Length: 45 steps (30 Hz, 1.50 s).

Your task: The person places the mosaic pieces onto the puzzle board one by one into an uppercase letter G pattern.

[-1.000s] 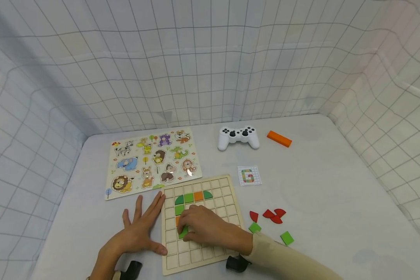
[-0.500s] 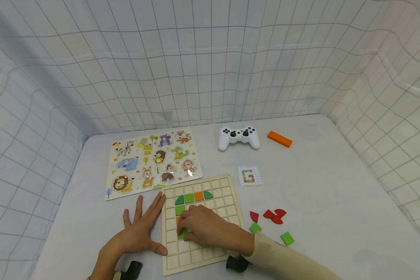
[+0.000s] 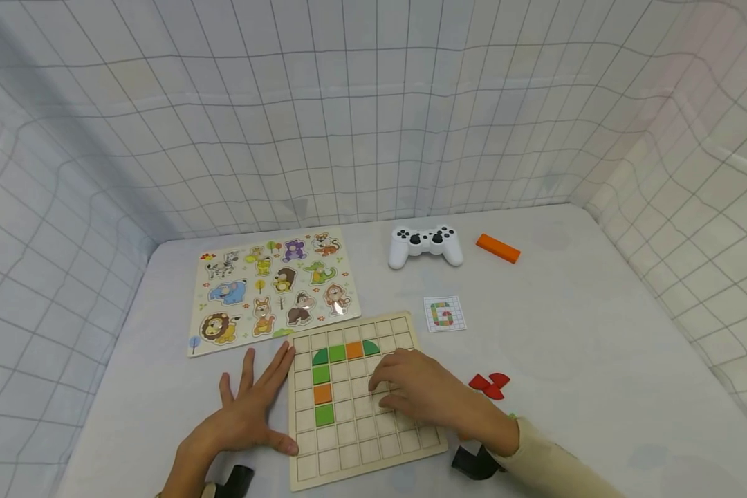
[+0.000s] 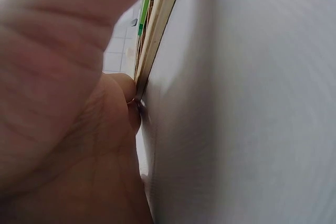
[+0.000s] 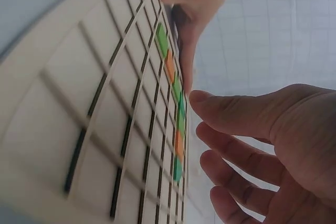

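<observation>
A wooden grid board (image 3: pixel 348 456) lies on the table with green and orange tiles set in some of its squares. Its left column of tiles ends in a green square (image 3: pixel 325 415) below an orange square (image 3: pixel 322 393). With fingers spread, my left hand (image 3: pixel 245 411) touches the board's left edge. My right hand (image 3: pixel 420 391) hovers over the right part of the board, fingers loosely bent and holding nothing, as the right wrist view also shows of the thumb and fingers (image 5: pixel 239 156). Red quarter-circle pieces (image 3: pixel 488 385) lie beyond the right forearm, which hides other pieces.
A small pattern card (image 3: pixel 445 314) lies right of the board's far corner. Behind are a white game controller (image 3: pixel 426 246) and an orange block (image 3: pixel 498 248). An animal puzzle board (image 3: pixel 274 290) lies at the back left. Checked cloth walls surround the table.
My right hand has left the lower green square in the left column and moved right over the board. The square stays in the grid, now uncovered. My left hand has kept its place.
</observation>
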Motion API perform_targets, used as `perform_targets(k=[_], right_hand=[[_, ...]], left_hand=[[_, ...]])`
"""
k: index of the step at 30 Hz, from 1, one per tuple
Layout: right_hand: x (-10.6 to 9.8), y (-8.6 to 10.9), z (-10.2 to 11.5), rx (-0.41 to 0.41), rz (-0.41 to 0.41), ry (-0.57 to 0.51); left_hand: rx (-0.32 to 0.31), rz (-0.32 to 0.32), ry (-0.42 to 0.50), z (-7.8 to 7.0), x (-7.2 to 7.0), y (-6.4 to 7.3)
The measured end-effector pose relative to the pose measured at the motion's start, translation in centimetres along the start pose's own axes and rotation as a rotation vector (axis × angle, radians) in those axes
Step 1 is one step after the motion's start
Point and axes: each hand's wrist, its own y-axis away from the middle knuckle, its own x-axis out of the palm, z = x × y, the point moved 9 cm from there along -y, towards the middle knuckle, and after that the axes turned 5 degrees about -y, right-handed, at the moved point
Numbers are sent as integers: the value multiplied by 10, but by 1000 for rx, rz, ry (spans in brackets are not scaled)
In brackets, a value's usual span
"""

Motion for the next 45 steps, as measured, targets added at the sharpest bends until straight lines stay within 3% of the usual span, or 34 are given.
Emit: perform_targets(k=[6,17,24,31,35,42,45], right_hand=[[-11,22,-34,129,-40,-27],[-29,62,-79,214,-145,-10],[-38,77,-97,298,-163,-8],[-33,82,-100,275,-138,0],[-29,81,-102,246,-144,-12],[-27,78,-105,248,-152,-60],[-27,77,-104,239,-153,-78]], left_hand=[[2,-26,1,5,4,-1],[4,-37,-9,8,5,-2],[-8,2,20,-1,-2,0],[-6,-7,1,1,0,-1],[-31,26,21,0,1,1],[-17,-29,1,6,4,0],[-21,-23,3,5,2,0]])
